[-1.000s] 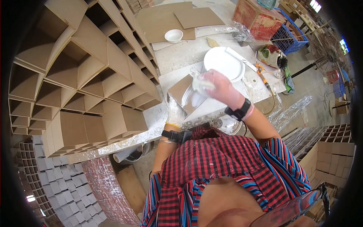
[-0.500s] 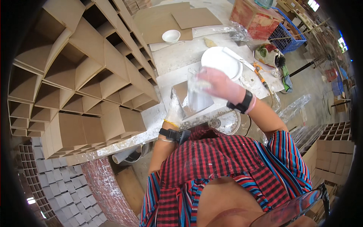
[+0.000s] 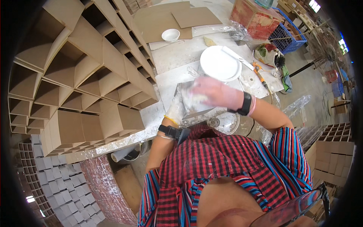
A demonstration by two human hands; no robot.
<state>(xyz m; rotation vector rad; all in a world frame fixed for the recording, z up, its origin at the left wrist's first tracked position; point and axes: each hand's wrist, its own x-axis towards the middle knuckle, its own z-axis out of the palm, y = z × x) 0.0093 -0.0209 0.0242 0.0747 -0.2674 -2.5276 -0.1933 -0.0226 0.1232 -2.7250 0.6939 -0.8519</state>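
Note:
My left hand point(image 3: 176, 109), in a whitish glove, grips the near left side of a small box point(image 3: 206, 112) at the front edge of the white-smeared table. My right hand point(image 3: 221, 94), in a thin pinkish glove, is over the box and blurred by motion. Something white and smeared shows under its fingers; I cannot make out what it is. Most of the box is hidden behind my hands. Just beyond my right hand is a round white dish point(image 3: 219, 64), with a flat white strip point(image 3: 237, 57) lying across its right rim.
Stacked brown cardboard boxes point(image 3: 87, 72) rise on the left. Farther back are flat cardboard sheets point(image 3: 160, 20) and a small white bowl point(image 3: 170, 35). On the right lie an orange-and-black tool point(image 3: 261, 77), crumpled plastic point(image 3: 239, 32), a red box point(image 3: 253, 19) and a blue crate point(image 3: 289, 38).
My right hand has moved slightly nearer to me and down over the box. The clear plastic-looking blur around its fingers has shrunk. My left hand keeps its hold.

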